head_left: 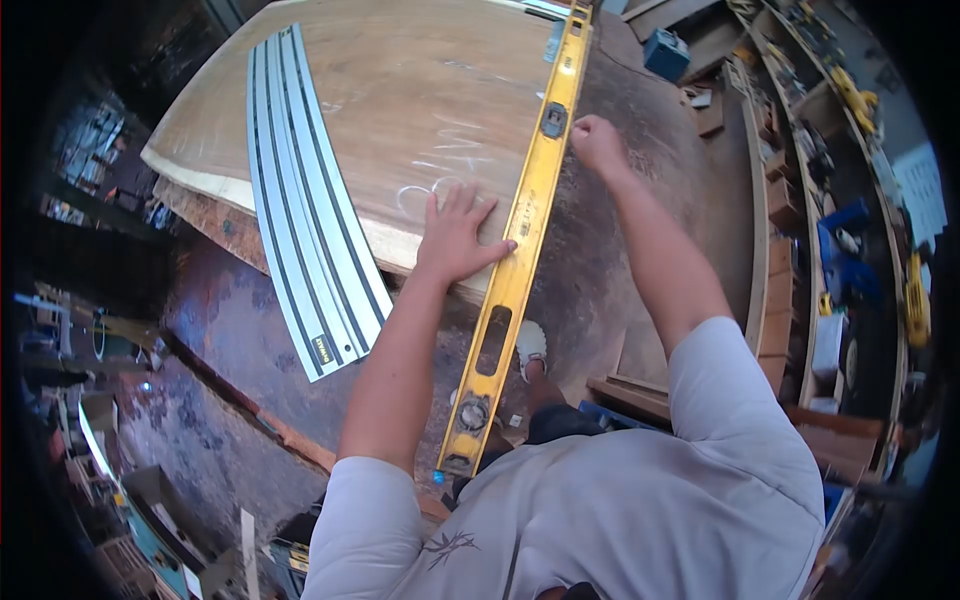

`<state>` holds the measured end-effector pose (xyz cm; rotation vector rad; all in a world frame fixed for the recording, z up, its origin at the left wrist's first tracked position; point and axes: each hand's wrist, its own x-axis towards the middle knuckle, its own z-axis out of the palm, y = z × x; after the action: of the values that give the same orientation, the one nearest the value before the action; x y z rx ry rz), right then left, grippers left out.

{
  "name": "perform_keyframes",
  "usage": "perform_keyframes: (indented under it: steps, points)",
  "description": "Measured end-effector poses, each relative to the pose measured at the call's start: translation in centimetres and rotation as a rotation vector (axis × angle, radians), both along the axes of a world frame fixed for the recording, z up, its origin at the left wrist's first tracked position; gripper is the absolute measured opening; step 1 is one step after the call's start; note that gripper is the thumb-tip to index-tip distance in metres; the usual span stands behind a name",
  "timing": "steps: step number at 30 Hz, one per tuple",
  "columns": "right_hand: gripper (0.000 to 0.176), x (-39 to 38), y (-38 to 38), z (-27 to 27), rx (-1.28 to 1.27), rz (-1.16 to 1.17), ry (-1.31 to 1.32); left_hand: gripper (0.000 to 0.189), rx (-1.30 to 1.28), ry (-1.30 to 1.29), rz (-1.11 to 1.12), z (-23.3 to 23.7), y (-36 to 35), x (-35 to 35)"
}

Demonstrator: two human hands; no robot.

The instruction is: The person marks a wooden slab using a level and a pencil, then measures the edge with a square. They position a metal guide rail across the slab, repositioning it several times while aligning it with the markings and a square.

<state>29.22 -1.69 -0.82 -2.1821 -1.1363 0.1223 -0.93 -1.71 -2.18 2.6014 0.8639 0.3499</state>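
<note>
My left hand (460, 235) lies flat with fingers spread on a wide wooden slab (400, 90), its thumb reaching onto the edge of a long yellow spirit level (535, 190). The level runs along the slab's right edge, its near end jutting out past the wood toward my body. My right hand (598, 145) is closed beside the level's right side, near a vial window. Whatever its fingers may hold is too small to make out. Chalk-like white marks (445, 150) show on the wood by my left fingertips.
A silver DeWalt guide rail (305, 190) lies across the slab's left part and overhangs its front edge. Shelves (815, 230) with tools and wood pieces line the right side. A blue box (666, 54) stands at the upper right. My shoe (532, 342) shows beside the level.
</note>
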Motion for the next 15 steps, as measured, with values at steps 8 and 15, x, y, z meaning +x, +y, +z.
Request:
perform_keyframes:
  steps: [8,15]
  points:
    - [0.021,-16.5,-15.5,3.2,-0.033,0.084,0.226,0.076,0.043,-0.051,0.024,-0.8,-0.3,0.0]
    - [0.022,-22.4,-25.3,3.5,-0.179,0.315,0.441,0.074,0.044,-0.007,0.015,-0.4,-0.3,0.0]
